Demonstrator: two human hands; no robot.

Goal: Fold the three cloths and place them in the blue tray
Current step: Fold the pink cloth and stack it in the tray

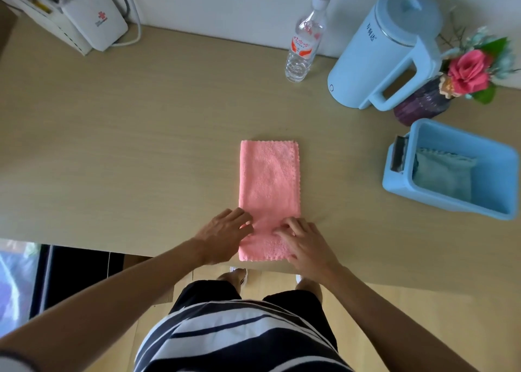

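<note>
A pink cloth (267,179) lies folded into a long strip on the table, running from the front edge toward the middle. My left hand (225,233) rests on its near left corner and my right hand (304,244) on its near right corner, fingers curled onto the fabric. Whether they pinch it or only press it is unclear. At the right stands the blue tray (496,174) with a folded grey-green cloth (442,174) lying inside. No third cloth is visible.
A clear water bottle (306,38), a light blue kettle (386,50) and a purple vase with flowers (423,103) stand along the back right. White boxes with cables (93,19) sit at the back left. The table's front edge (169,254) runs just below my hands.
</note>
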